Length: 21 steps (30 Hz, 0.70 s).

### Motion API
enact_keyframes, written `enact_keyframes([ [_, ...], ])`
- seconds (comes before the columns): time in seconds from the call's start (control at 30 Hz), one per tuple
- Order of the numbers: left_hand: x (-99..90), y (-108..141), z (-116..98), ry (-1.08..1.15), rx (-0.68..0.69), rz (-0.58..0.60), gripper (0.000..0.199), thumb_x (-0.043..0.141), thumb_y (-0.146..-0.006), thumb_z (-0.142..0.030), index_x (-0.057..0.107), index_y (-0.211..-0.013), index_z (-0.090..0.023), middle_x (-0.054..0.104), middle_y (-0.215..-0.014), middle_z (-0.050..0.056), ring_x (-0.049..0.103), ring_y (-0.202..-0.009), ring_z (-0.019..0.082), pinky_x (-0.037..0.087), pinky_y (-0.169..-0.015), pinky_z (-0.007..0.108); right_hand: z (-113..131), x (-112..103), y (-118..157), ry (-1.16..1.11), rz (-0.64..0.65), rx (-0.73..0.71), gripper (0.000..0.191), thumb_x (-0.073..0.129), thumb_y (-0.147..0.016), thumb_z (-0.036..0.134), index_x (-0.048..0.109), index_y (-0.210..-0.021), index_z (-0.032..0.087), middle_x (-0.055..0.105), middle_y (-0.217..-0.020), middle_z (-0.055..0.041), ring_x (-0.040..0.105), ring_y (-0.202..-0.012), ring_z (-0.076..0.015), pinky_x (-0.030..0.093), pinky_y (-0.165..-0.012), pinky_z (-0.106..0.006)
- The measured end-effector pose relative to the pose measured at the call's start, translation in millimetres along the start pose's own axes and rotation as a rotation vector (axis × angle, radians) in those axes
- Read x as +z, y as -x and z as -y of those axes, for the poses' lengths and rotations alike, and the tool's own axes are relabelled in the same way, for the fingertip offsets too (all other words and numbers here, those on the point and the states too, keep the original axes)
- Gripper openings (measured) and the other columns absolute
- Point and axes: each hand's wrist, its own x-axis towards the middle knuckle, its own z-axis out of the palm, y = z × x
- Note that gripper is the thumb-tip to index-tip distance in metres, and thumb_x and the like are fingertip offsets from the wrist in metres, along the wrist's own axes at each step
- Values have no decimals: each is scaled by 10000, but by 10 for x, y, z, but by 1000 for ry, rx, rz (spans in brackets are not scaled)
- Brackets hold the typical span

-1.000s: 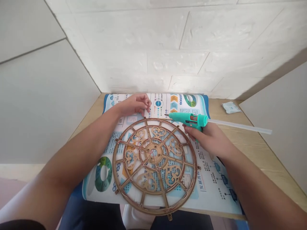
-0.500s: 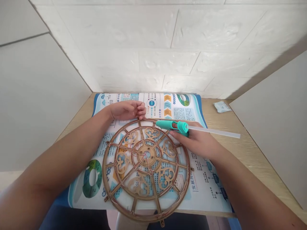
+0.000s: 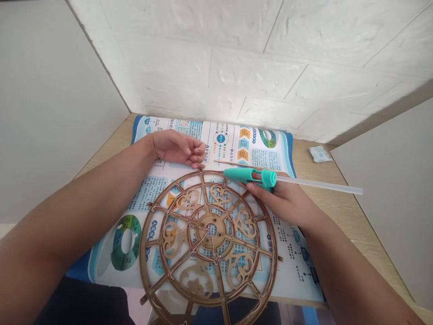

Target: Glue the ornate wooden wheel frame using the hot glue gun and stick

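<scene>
Head view, left hand [image 3: 177,149] resting on printed poster [image 3: 149,194], fingers loosely curled and empty, beside round fretwork wooden frame [image 3: 209,234], right hand [image 3: 287,201] gripping teal hot glue gun [image 3: 248,176] loaded with glue stick [image 3: 318,185]

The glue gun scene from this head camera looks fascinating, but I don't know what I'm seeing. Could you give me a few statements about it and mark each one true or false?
1. The right hand holds a teal glue gun. True.
2. The left hand holds the glue stick. False: the glue stick sticks out of the back of the gun, and the left hand lies on the chart, with nothing visible in it.
3. A round frame lies on the chart. True.
4. The round frame is a solid disc. False: it has open spokes and scrollwork, with the chart showing through.
5. A small packet lies on the table, right of the chart. True.
</scene>
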Motion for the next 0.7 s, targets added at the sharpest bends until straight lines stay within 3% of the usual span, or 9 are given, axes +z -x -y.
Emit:
enact_keyframes([
  [0.17,-30,-27,26,-6,-11,48,237,894,-702,-256,675,-776,-207,590,-760,0,671,-774,178,598,-1026,306,24,15,-30,24,19,-47,326,537,-1104,446,809,-1107,266,791,-1168,-68,743,-1117,-315,606,-1014,-487],
  [0.37,-67,-48,49,-19,-16,59,242,880,-732,-269,650,-783,-216,603,-756,-1,675,-773,178,593,-1044,296,27,45,-14,47,49,-39,320,542,-1106,451,736,-962,241,735,-923,-60,705,-846,-259,588,-779,-399],
  [0.57,-51,-43,46,-39,-15,48,266,881,-740,-280,627,-794,-221,603,-762,-13,677,-774,173,592,-1048,297,5,98,-5,55,49,-22,314,539,-1112,454,755,-1243,268,771,-1143,-78,732,-1021,-300,600,-957,-474],
  [0.7,-47,-43,39,-42,-19,45,268,885,-734,-283,630,-791,-222,602,-768,-13,670,-782,174,603,-1032,297,4,108,-1,59,38,-17,337,532,-1117,461,787,-1215,264,785,-1132,-78,745,-1080,-313,583,-1076,-507],
])
